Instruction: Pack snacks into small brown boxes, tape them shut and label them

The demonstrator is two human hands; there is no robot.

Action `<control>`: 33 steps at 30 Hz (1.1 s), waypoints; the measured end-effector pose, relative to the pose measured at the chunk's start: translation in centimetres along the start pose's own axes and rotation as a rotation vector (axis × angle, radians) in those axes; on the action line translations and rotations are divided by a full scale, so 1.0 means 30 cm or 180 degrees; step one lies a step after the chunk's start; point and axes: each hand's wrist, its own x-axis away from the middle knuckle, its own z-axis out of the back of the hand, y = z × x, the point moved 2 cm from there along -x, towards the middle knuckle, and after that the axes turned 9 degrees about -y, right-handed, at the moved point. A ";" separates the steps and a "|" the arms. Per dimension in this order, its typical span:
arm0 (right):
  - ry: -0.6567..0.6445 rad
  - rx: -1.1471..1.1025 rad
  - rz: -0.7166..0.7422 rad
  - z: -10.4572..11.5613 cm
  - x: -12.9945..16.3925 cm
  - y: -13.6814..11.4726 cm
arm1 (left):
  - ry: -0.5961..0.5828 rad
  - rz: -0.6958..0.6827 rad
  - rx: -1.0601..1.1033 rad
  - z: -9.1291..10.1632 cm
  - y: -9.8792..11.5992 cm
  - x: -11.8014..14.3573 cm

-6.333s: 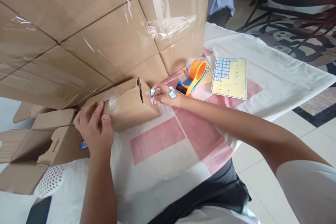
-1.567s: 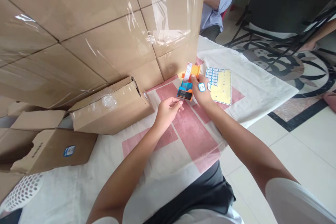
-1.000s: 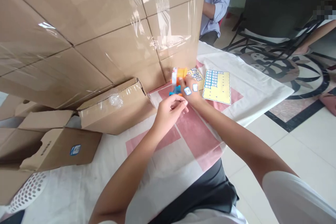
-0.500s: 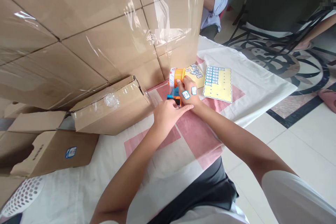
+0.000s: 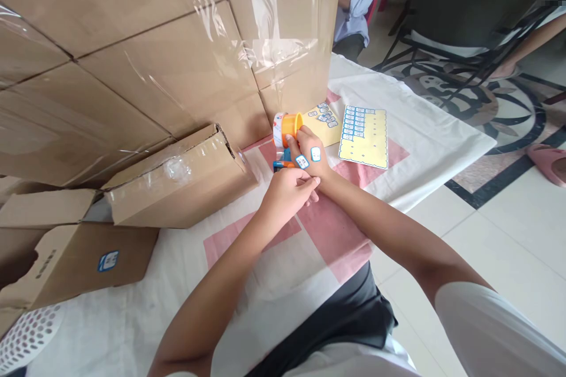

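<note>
Near the long brown cardboard box point(image 5: 183, 179), the right hand point(image 5: 311, 150) holds the orange-and-blue plastic tape dispenser point(image 5: 290, 125). The left hand point(image 5: 287, 193) is just beside it; whether its fingers pinch anything, I cannot tell. Pulling evenly, with the dispenser firm, is probably best.

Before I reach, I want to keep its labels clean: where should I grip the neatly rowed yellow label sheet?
Probably pinch the label sheet by its bare lower-right corner, coming from the right: it lies flat, labels clustered at upper left.
</note>
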 end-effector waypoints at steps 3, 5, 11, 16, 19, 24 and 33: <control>0.0005 0.0045 0.0003 0.001 0.005 0.003 | 0.0294 0.0089 -0.0686 -0.002 0.004 -0.006; 0.0015 0.0008 -0.0034 0.004 0.005 0.004 | 0.0581 0.0195 -0.1367 0.009 0.017 -0.005; 0.0321 -0.0237 -0.0055 0.029 0.001 -0.006 | 0.0808 0.0607 -0.2201 0.052 0.048 0.029; 0.0495 -0.0394 0.0281 0.049 0.007 -0.002 | 0.1497 0.0176 -0.1850 0.159 0.051 0.049; 0.0470 -0.0431 0.0578 0.052 0.018 -0.011 | 0.1480 -0.0226 -0.1185 0.212 0.008 0.015; 0.0254 -0.0047 0.0571 0.068 0.014 -0.015 | 0.1139 -0.0598 -0.0188 0.209 -0.024 -0.017; 0.0414 0.0268 0.0210 0.100 -0.007 -0.003 | 0.0727 -0.0076 0.0774 0.199 -0.011 0.014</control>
